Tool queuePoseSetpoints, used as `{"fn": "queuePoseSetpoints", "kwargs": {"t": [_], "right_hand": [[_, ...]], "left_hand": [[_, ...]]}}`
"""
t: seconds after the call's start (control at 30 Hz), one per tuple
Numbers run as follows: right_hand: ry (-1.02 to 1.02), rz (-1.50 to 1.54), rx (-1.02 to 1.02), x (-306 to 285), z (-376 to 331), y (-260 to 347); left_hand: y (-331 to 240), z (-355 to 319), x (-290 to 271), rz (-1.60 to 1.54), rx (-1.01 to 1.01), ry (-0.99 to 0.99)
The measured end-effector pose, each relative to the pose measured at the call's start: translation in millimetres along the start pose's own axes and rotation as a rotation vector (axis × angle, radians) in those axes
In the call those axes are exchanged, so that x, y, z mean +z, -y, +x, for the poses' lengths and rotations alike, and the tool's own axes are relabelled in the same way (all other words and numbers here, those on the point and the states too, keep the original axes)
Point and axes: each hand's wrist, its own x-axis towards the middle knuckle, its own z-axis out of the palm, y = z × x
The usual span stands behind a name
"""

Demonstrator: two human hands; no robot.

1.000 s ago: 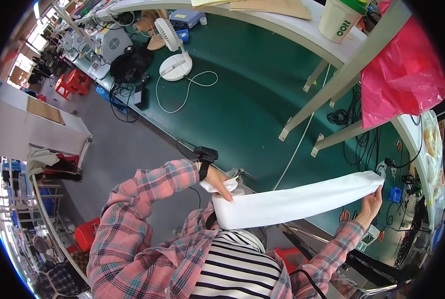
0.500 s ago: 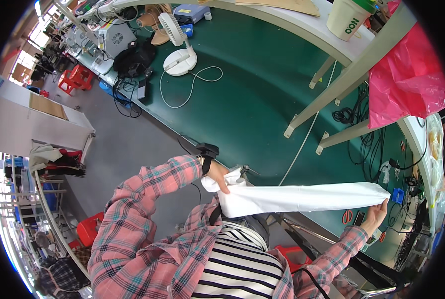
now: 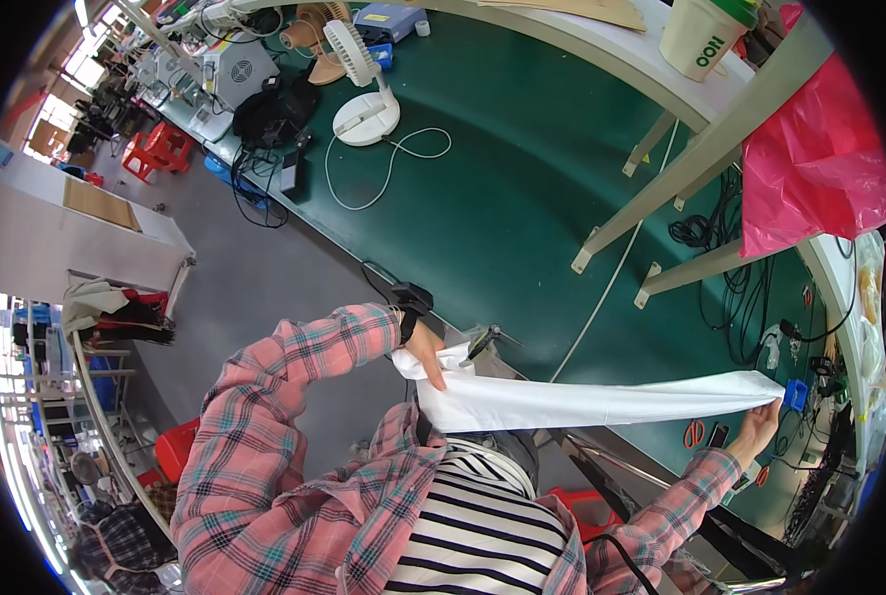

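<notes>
the person held a long white cloth (image 3: 602,405) stretched tight across the front of the body, above the green floor (image 3: 503,188). the left hand (image 3: 429,350) gripped one bunched end near the chest, and the right hand (image 3: 758,426) pinched the far end, arm out. a white fan (image 3: 362,87) stood well apart.

Single head-worn fisheye view, steeply downward from above the chest, close over the green table (image 3: 522,188).

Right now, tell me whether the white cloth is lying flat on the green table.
No: the white cloth is stretched in the air between the left hand and the right hand, in front of the green table.
</notes>
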Motion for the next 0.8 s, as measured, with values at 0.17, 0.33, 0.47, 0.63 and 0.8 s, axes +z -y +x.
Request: {"fn": "queuePoseSetpoints", "kwargs": {"t": [0.17, 0.33, 0.47, 0.63, 0.8], "right_hand": [[-0.027, -0.015, -0.020, 4.1, 2.8, -1.3], [-0.083, -0.065, -0.040, 13.3, 7.4, 0.0], [-0.067, -0.079, -0.061, 15.0, 15.7, 5.5], [-0.070, -0.138, -0.098, 18.3, 17.5, 13.4], [0.056, -0.189, -0.356, 69.9, -43.2, 3.2]], "left_hand": [[8.3, -1.1, 0.9, -0.003, 0.010, -0.005], [14.4, 6.6, -2.2, 0.071, 0.070, 0.022], [18.6, 9.1, -4.0, 0.095, 0.055, 0.024], [10.0, -5.0, -14.1, 0.046, 0.006, -0.073], [-16.8, -29.0, -22.2, -0.113, 0.010, -0.194]]}}
